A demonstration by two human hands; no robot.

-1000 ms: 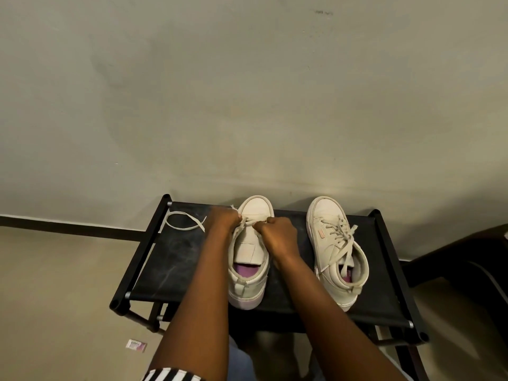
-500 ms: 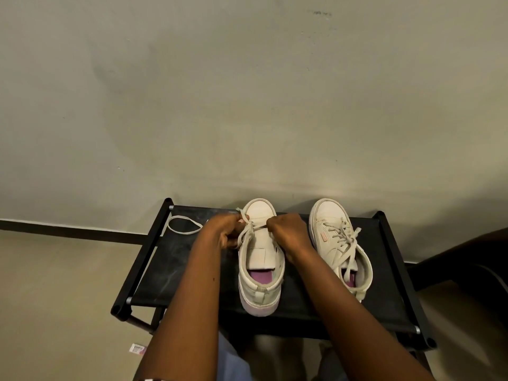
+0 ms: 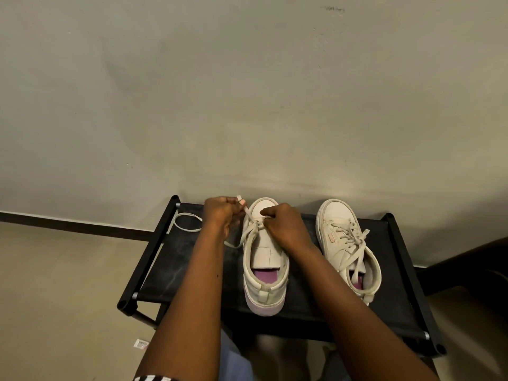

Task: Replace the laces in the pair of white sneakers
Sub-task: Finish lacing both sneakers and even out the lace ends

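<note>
Flat cream lace [image 3: 249,215] is now drawn up further by the left hand [image 3: 222,215], tip pinched. The other end seems gripped by the right hand [image 3: 283,226] at the toe of the white leather sneaker [image 3: 265,284], mid black fabric rack [image 3: 192,259]. Bottom eyelets look threaded, the rest not yet.

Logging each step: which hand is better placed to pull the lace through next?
Left. The left hand pinches the lace end, raised beside the toe; the right hand is curled over the front of the sneaker.
</note>
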